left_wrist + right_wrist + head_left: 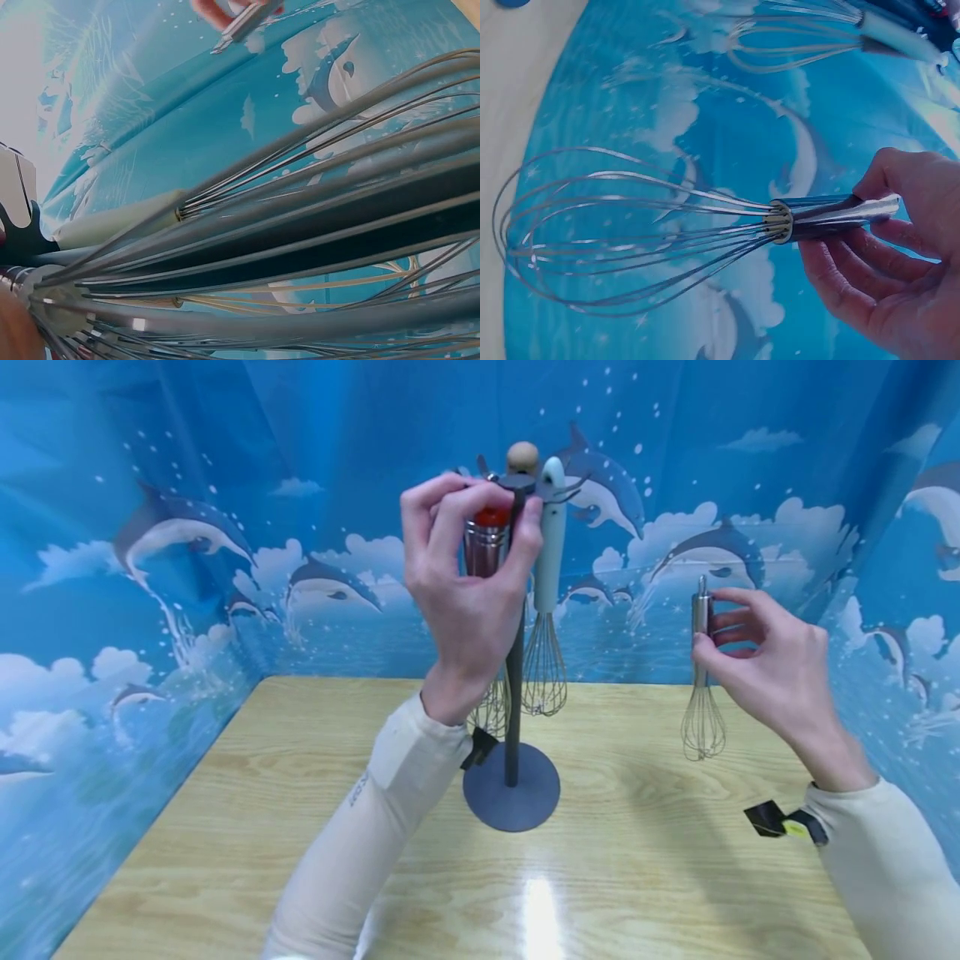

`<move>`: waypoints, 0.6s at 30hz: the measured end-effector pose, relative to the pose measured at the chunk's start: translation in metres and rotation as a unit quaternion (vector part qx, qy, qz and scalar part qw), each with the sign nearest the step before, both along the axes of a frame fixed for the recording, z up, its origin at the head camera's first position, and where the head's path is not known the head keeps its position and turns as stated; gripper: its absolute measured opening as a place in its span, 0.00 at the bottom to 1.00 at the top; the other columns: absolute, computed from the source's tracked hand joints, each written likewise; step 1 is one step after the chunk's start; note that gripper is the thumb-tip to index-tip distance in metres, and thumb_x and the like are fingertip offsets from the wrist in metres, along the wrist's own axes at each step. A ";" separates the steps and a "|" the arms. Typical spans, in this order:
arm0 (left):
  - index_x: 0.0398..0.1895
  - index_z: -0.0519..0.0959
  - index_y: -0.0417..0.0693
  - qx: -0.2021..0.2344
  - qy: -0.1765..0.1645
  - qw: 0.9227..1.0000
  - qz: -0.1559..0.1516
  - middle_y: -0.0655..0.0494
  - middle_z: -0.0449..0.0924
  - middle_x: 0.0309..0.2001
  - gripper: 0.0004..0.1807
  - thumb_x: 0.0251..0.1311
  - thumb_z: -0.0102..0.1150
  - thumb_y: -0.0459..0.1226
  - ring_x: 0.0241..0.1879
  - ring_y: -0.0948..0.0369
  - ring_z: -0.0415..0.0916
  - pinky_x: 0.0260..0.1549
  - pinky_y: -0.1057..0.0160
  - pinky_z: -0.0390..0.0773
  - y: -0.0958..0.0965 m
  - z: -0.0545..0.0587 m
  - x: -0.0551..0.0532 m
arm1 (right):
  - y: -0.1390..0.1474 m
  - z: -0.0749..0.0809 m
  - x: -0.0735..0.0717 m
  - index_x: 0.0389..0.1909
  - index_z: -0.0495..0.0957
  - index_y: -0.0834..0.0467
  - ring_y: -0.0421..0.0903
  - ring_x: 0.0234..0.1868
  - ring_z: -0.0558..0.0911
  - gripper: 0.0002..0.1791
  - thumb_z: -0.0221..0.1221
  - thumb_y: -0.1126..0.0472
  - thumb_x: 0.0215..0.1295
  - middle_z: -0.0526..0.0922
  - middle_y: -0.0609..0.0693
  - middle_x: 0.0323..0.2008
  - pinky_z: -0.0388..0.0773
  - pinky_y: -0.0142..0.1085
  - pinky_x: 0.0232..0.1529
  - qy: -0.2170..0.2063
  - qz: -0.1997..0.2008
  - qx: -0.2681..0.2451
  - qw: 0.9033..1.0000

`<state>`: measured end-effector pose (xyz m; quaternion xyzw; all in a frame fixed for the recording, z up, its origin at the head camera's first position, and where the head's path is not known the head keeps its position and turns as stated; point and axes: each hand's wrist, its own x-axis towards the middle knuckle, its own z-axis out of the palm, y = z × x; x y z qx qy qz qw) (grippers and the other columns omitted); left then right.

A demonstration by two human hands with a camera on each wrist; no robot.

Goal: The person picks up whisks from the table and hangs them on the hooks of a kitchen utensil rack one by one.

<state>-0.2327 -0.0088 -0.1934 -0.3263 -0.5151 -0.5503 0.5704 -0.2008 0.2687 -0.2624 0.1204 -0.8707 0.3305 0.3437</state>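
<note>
Up at the top of a dark rack (514,718), my left hand (461,597) grips the steel handle (483,552) of a whisk with a red band. That whisk's wires (225,322) spread close across the left wrist view. Beside it on the rack hang a pale mint-handled whisk (551,560) and one with a wooden knob (522,457), partly hidden by the rack top. Off to the right, my right hand (780,664) pinches a small all-steel whisk (825,221) by its handle between thumb and fingers. It hangs wires down, held in the air.
The rack's round base (517,814) stands on a wood-grain table (300,793). Dark hooks (577,487) stick out from the rack top. A blue dolphin-print curtain (337,552) encloses the back and sides.
</note>
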 end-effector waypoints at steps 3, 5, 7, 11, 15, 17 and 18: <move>0.38 0.81 0.29 0.000 0.000 1.000 0.001 0.33 0.69 0.47 0.09 0.60 0.67 0.30 0.50 0.55 0.74 0.42 0.64 0.89 0.000 0.000 0.000 | -0.009 0.007 0.003 0.64 0.79 0.56 0.13 0.35 0.77 0.27 0.65 0.67 0.62 0.88 0.68 0.41 0.73 0.07 0.38 0.020 0.012 -0.017 1.000; 0.38 0.81 0.29 0.000 0.000 1.000 0.003 0.33 0.69 0.47 0.09 0.60 0.67 0.30 0.50 0.55 0.74 0.42 0.64 0.89 0.001 0.001 0.000 | -0.016 0.012 0.006 0.64 0.79 0.55 0.14 0.36 0.78 0.27 0.65 0.67 0.61 0.88 0.65 0.41 0.75 0.08 0.39 0.034 0.016 -0.024 0.999; 0.38 0.82 0.30 0.000 0.001 1.000 0.006 0.33 0.70 0.47 0.09 0.60 0.67 0.30 0.50 0.55 0.74 0.42 0.65 0.88 0.001 0.001 0.000 | -0.022 0.017 0.010 0.63 0.80 0.54 0.16 0.36 0.80 0.27 0.66 0.67 0.61 0.89 0.53 0.41 0.76 0.09 0.39 0.044 0.023 -0.033 0.998; 0.38 0.82 0.30 0.001 0.004 1.000 0.011 0.34 0.70 0.47 0.09 0.60 0.67 0.30 0.49 0.54 0.74 0.42 0.65 0.88 0.002 0.000 -0.001 | -0.034 0.027 0.016 0.63 0.80 0.52 0.20 0.37 0.83 0.28 0.67 0.69 0.60 0.83 0.24 0.38 0.79 0.12 0.40 0.067 0.047 -0.048 0.995; 0.38 0.82 0.30 0.003 0.008 1.000 0.015 0.34 0.70 0.47 0.09 0.59 0.68 0.30 0.49 0.54 0.75 0.40 0.65 0.88 0.002 -0.001 -0.002 | -0.045 0.037 0.022 0.62 0.81 0.53 0.23 0.37 0.84 0.28 0.68 0.71 0.59 0.81 0.19 0.37 0.80 0.13 0.40 0.083 0.070 -0.061 0.992; 0.38 0.82 0.30 0.004 0.011 1.000 0.018 0.34 0.70 0.47 0.09 0.59 0.68 0.30 0.49 0.54 0.75 0.40 0.65 0.88 0.001 -0.001 -0.003 | -0.051 0.041 0.025 0.62 0.82 0.53 0.24 0.37 0.84 0.28 0.69 0.70 0.59 0.82 0.21 0.38 0.80 0.13 0.40 0.086 0.075 -0.065 0.991; 0.38 0.82 0.30 0.005 0.012 1.000 0.019 0.34 0.70 0.47 0.09 0.59 0.68 0.30 0.49 0.54 0.75 0.40 0.65 0.88 0.001 -0.001 -0.003 | -0.053 0.044 0.026 0.62 0.82 0.53 0.25 0.37 0.85 0.28 0.69 0.70 0.59 0.83 0.21 0.38 0.80 0.14 0.39 0.087 0.078 -0.067 0.991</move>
